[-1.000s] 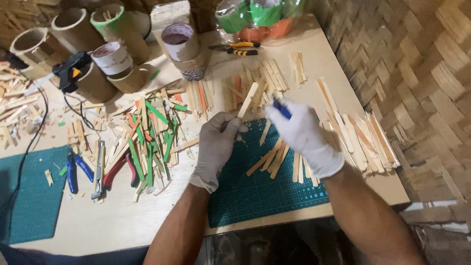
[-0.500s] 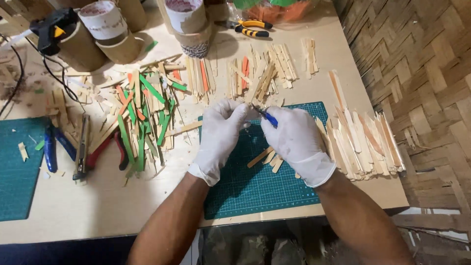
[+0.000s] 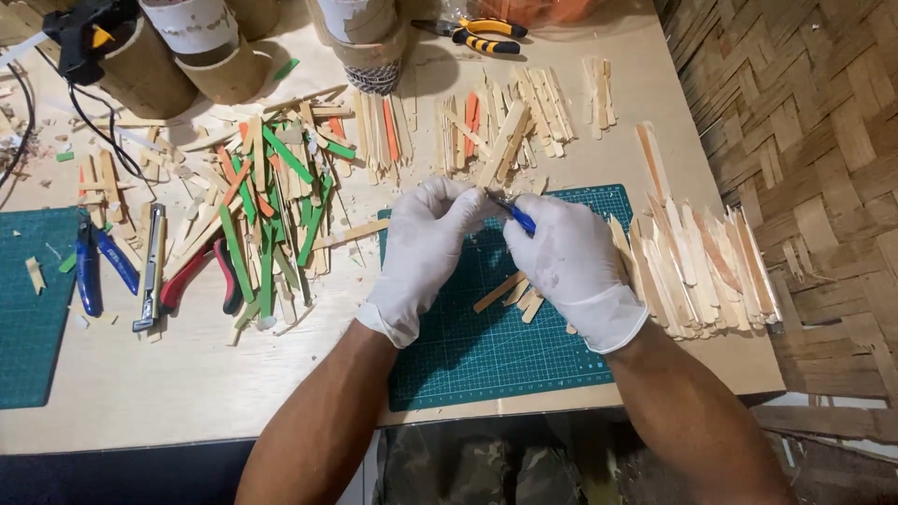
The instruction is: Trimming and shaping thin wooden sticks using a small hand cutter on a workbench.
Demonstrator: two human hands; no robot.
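Note:
Both my hands wear white gloves and meet over the green cutting mat. My left hand pinches a small wooden stick piece near its fingertips. My right hand grips a blue-handled craft knife, its tip touching the piece held by the left hand. A few cut stick pieces lie on the mat under my hands.
Plain wooden sticks are piled at the right. Green, orange and plain sticks spread at the left by red pliers, blue pliers and a second mat. Cardboard tubes, a glue gun and yellow pliers stand behind.
The view has shifted lower over the table. My hands have come together over the mat, and the long stick the left hand held earlier is no longer raised.

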